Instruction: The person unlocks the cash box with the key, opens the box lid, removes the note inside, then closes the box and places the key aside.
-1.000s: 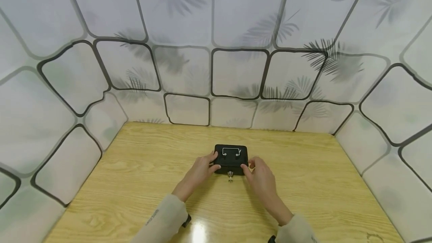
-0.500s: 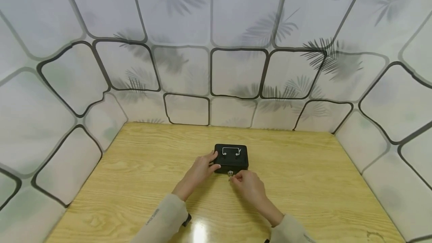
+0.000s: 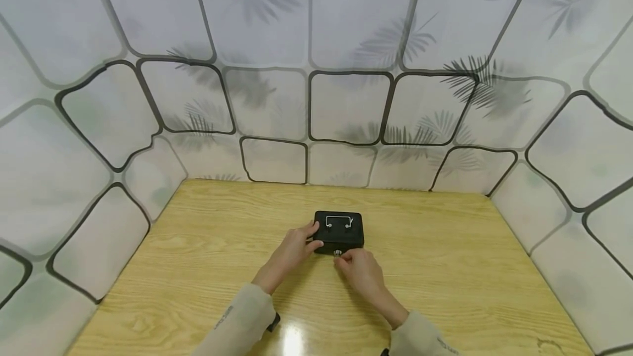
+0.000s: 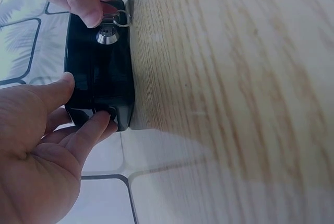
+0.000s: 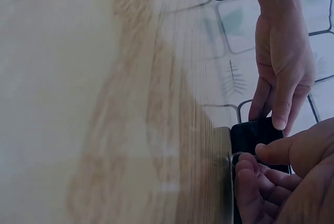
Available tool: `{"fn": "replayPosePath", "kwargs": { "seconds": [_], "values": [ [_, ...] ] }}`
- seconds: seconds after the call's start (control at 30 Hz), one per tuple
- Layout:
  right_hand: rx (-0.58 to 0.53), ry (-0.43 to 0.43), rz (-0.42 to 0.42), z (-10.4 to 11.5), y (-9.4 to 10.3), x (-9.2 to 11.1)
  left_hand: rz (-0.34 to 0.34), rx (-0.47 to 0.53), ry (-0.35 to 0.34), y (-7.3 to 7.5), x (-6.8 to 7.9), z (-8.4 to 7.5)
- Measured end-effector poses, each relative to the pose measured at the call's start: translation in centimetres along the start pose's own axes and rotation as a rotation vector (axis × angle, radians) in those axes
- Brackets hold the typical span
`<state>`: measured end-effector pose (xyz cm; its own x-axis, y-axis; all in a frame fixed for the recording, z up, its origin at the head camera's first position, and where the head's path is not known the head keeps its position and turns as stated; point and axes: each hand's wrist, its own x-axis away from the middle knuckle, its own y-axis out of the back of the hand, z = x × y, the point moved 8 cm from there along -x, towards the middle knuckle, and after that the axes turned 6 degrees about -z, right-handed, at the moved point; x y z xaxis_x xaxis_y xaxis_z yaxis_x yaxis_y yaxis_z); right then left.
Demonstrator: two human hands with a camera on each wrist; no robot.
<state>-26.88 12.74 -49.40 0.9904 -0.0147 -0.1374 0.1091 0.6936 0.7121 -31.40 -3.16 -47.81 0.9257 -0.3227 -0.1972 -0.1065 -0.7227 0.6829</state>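
Note:
A small black cash box [image 3: 341, 233] with a thin wire handle [image 3: 338, 217] on its lid stands on the wooden table, lid down. My left hand [image 3: 293, 250] grips its left end, thumb at the top edge and fingers round the side. On the front is a silver lock [image 4: 107, 36] with a key in it, and a key ring [image 4: 122, 19] hangs from the key. My right hand [image 3: 363, 272] pinches the key between thumb and forefinger. Its fingers cover most of the key in the head view. In the right wrist view the fingers hide the lock.
The light wooden table [image 3: 222, 224] stretches out on all sides of the box. A pale patterned curtain [image 3: 346, 109] encloses the table at the back and both sides.
My right hand has left the right end of the box, moved to the front, and taken hold of the key. The left hand and the box have stayed in place.

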Motion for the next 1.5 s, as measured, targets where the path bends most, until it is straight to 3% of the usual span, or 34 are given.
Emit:
{"fn": "replayPosePath", "kwargs": {
  "seconds": [0.1,0.3,0.67,0.9,1.3,1.5],
  "values": [
    [-0.066,-0.026,0.035,-0.4,-0.2,0.0,0.007,0.004,0.018,-0.1,0.0,0.1],
    [-0.307,-0.121,0.141,-1.4,-0.9,0.1,0.011,0.017,0.035,-0.1,0.1,0.1],
    [-0.501,-0.267,0.236,-2.5,-1.7,0.5,0.001,0.014,0.016,-0.1,0.1,0.3],
    [-0.655,-0.407,0.335,-3.0,-2.3,0.8,-0.004,0.006,0.024,-0.1,0.0,0.2],
    [-0.804,-0.498,0.462,-3.2,-3.2,0.9,-0.001,-0.005,0.016,-0.1,0.1,0.1],
    [-0.819,-0.509,0.487,-3.2,-3.3,1.0,0.004,0.002,0.027,-0.1,0.1,0.1]
  ]
}}
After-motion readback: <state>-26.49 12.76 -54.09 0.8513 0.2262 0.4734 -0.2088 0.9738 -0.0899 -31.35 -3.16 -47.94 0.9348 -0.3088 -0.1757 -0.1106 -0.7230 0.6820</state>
